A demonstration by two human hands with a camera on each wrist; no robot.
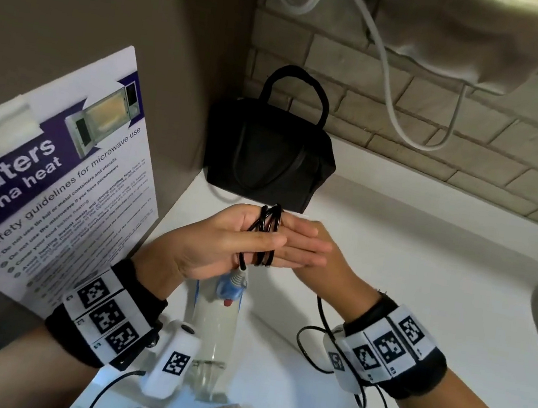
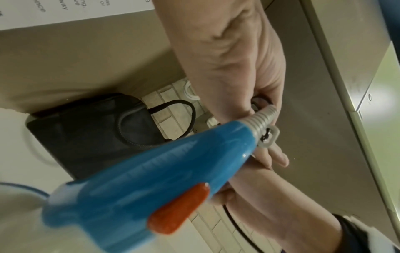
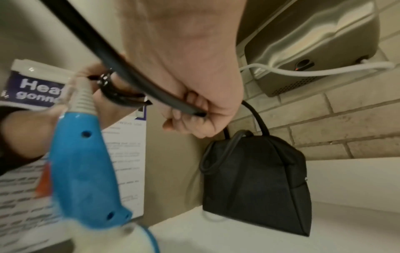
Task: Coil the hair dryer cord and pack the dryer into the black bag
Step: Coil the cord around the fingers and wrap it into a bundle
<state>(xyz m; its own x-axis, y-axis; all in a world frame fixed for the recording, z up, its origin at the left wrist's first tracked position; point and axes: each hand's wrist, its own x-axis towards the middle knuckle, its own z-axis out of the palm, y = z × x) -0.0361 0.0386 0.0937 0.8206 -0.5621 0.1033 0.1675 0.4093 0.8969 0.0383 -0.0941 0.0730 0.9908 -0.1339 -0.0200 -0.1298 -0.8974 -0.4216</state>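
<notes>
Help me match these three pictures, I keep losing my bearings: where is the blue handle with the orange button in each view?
Head: the blue handle is low centre, at the end of the cord, just under the left hand.
Left wrist: the blue handle fills the lower left and middle.
Right wrist: the blue handle is on the left side, slanting down.
Shared landmark: the black bag in the wall corner, in all three views.

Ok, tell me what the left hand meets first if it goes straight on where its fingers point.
The right hand. The left hand, with the black cord wound round its fingers, points straight at it; the fingertips seem almost against it, though depth is unclear.
</notes>
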